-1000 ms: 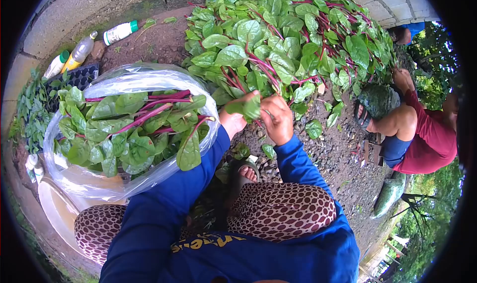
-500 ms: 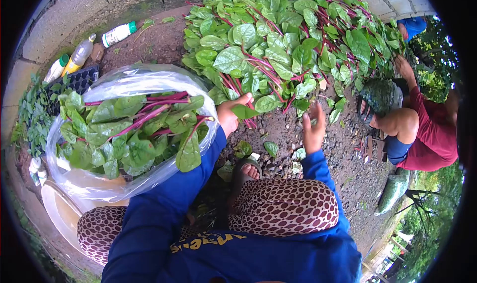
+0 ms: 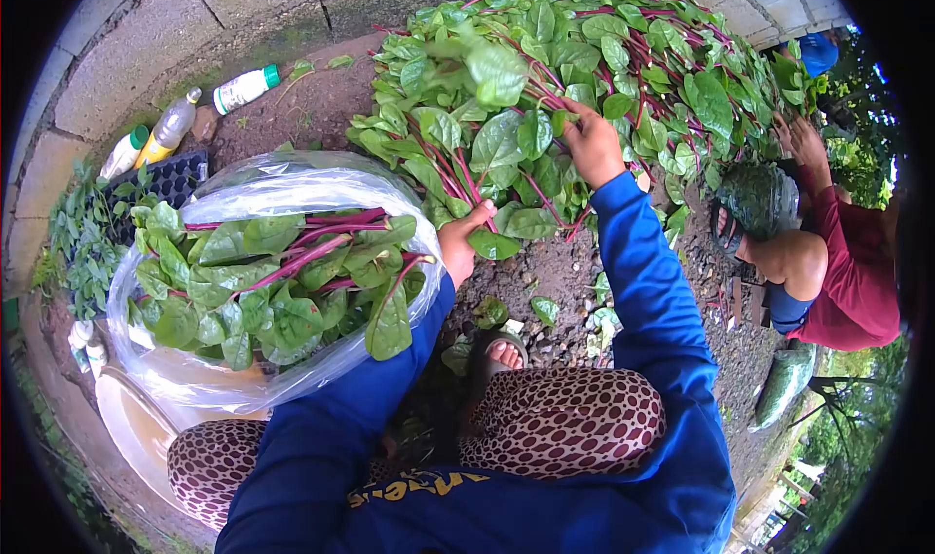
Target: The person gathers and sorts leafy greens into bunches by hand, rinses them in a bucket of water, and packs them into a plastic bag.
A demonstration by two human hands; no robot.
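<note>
My right hand [image 3: 594, 145] grips a leafy stem [image 3: 542, 89] at the front of a large heap of green leaves with purple-red stems [image 3: 672, 62]. The stem's upper leaves are blurred. To its left, my left hand [image 3: 460, 245] is closed on a green leaf [image 3: 494, 244] at the heap's near edge; whether it also holds stems I cannot tell. Beside my left forearm stands an open clear plastic bag [image 3: 282, 200], filled with leafy cuttings [image 3: 282, 311] whose cut stems point right.
Bottles [image 3: 245, 89] and a black seedling tray [image 3: 175, 179] lie at the left near a block wall [image 3: 146, 48]. A round basin [image 3: 127, 413] is under the bag. A person in red [image 3: 852, 272] sits at the right beside filled bags [image 3: 760, 201].
My right hand has moved from the near ground up to the heap and taken hold of a stem. My left hand stays near the heap's edge, holding a leaf. The person's hands shifted slightly.
</note>
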